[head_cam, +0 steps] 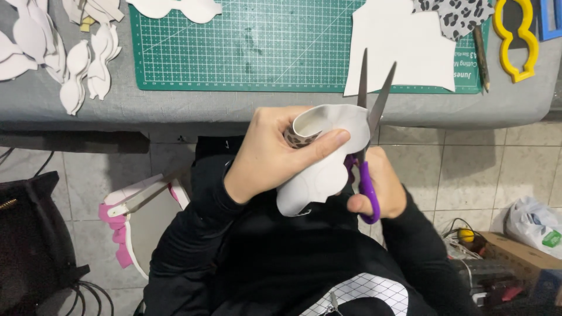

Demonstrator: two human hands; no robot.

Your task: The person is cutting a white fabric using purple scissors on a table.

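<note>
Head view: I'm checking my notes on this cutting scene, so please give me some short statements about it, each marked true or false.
1. The right hand holds purple-handled scissors. True.
2. The scissor blades are closed. False: they stand open, pointing up toward the table.
3. The left hand grips a curled white sheet piece with a leopard-print inner side. True.
4. The green cutting mat lies on the floor. False: it lies on the grey table.
5. A yellow template lies at the table's right end. True.
</note>
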